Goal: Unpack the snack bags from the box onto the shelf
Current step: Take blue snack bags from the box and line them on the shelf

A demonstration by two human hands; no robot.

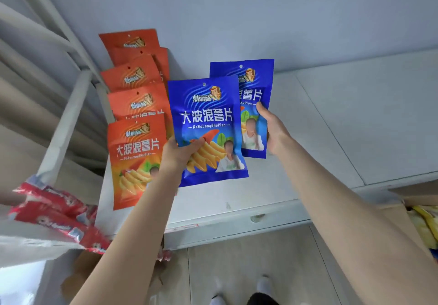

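My left hand (179, 154) grips the lower left of a blue snack bag (207, 124), held upright above the white shelf top (308, 119). My right hand (272, 129) holds a second blue snack bag (246, 86) by its right edge, just behind and to the right of the first. Several orange snack bags (137, 148) stand in an overlapping row on the shelf to the left of the blue ones. The cardboard box (412, 200) sits at the right edge, with yellow packs (424, 224) showing inside.
Red snack packs (59, 212) lie on a lower white surface at the left. A white rail and curtain rise behind them. The grey wall backs the shelf. Wooden floor and my feet (239, 288) show below.
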